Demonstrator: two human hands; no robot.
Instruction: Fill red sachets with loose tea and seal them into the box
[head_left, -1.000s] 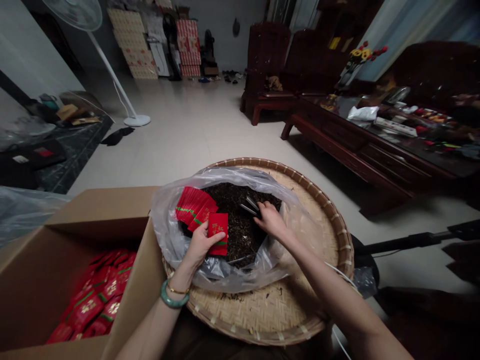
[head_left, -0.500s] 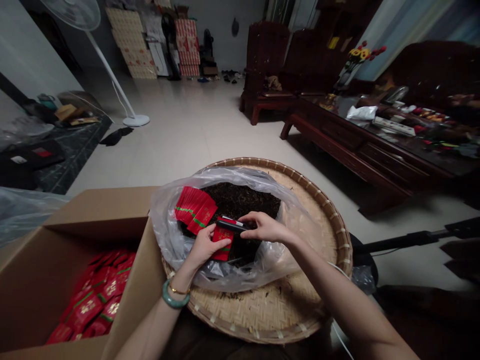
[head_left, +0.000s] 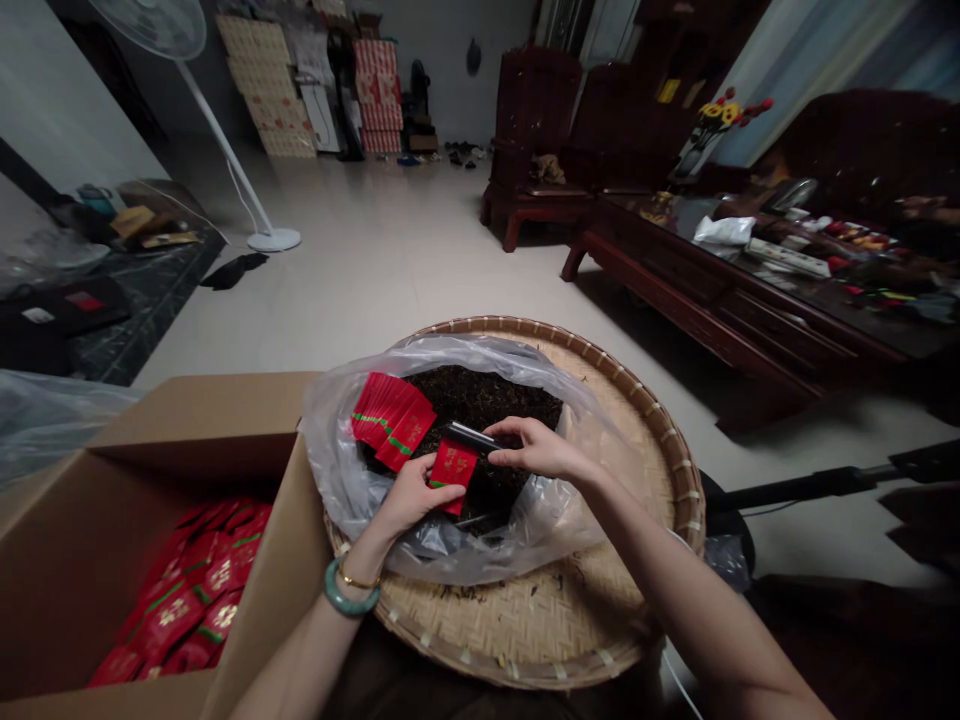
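Observation:
My left hand (head_left: 412, 497) pinches a small red packet (head_left: 453, 474) with gold print and a green band, its thumb across the front. Gripped in my right hand (head_left: 536, 447) is a slim black bar-shaped tool, which looks like a hand-held bag sealer (head_left: 474, 437). It lies across the packet's top edge; whether its jaws are closed on it I cannot tell. Both hands are over an open clear plastic bag (head_left: 330, 500) holding dark loose tea leaves (head_left: 480, 392). A fanned row of flat red packets (head_left: 391, 420) rests on the leaves, left of my hands.
The bag stands on a round woven bamboo tray (head_left: 525, 625). At left, an open cardboard box (head_left: 277, 560) contains several filled red packets (head_left: 180, 610). A black pole (head_left: 810, 485) reaches in from the right. Farther off are a white fan (head_left: 274, 240) and a dark wooden table (head_left: 720, 300).
The sealer has shifted slightly up and left along the packet's top edge. The packet has tilted a little, and more of its front shows. My left hand keeps its hold.

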